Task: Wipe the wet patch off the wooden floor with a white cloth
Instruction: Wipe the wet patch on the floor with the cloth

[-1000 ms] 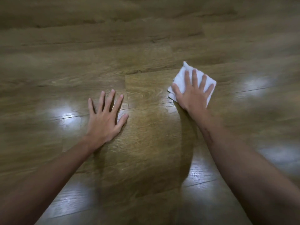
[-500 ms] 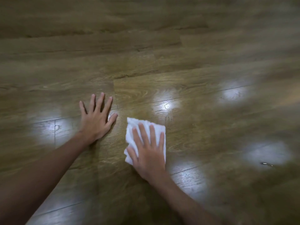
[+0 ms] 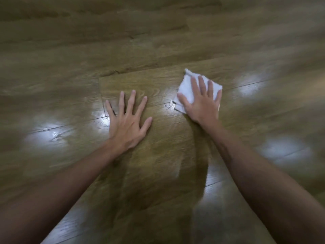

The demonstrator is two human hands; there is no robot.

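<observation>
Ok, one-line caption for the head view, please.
Right hand presses a white cloth flat on the wooden floor; left hand rests spread beside it.

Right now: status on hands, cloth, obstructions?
Left hand flat on wooden floor, fingers spread. Right hand pressing white cloth flat to floor. Wet patch indistinct, only glare. Nothing in the way.

The floor [image 3: 158, 41] is brown wood with an olive-yellow tinge, patterned with darker streaky grain and thin dark seams between long planks. Pale bluish-white glossy patches [image 3: 49, 136] of reflected light dot it toward the left and right edges and between the arms. The cloth [image 3: 187, 87] is plain white, with no print, slightly greyed in its folds.
</observation>
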